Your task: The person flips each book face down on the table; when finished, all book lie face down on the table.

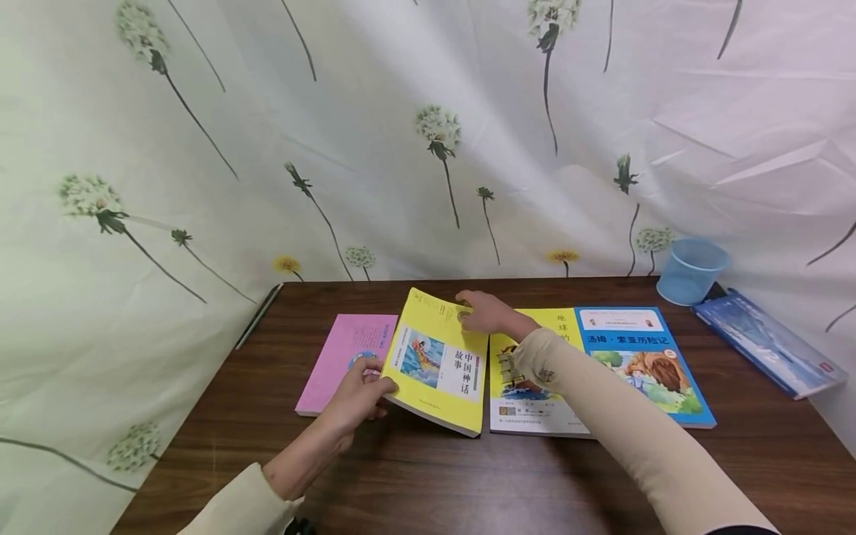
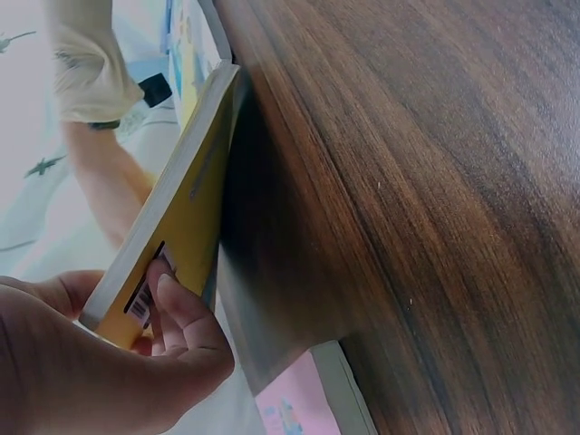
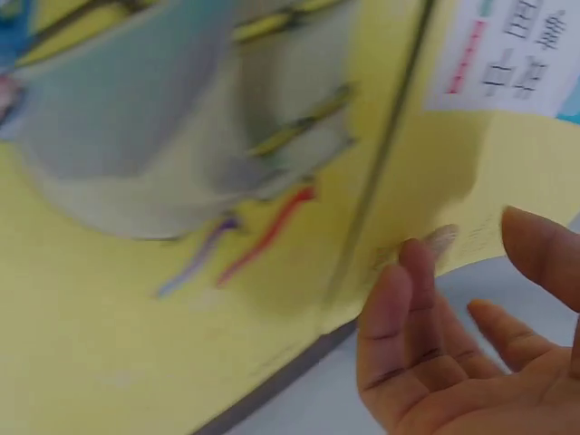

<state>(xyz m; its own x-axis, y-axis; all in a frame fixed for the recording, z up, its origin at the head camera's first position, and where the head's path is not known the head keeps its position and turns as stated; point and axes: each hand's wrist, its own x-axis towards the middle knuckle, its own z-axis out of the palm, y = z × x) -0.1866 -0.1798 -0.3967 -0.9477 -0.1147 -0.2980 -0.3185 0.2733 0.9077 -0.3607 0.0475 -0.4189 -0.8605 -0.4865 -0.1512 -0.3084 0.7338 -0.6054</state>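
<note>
The left grip pinches the near left corner of the myth book, tilted left side up over the tabletop! Right grip loose-fingered at its far edge, contact unclear. Pink book left of it; ship book, blue book right.

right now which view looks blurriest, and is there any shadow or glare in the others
Right wrist: blurriest, the yellow ship book smeared, the fingers rather clearer; left wrist: dim overall, with a dark shadow on the table beneath the tilted yellow book; head: large cover titles readable, a soft pale sheen on the table's near part.
</note>
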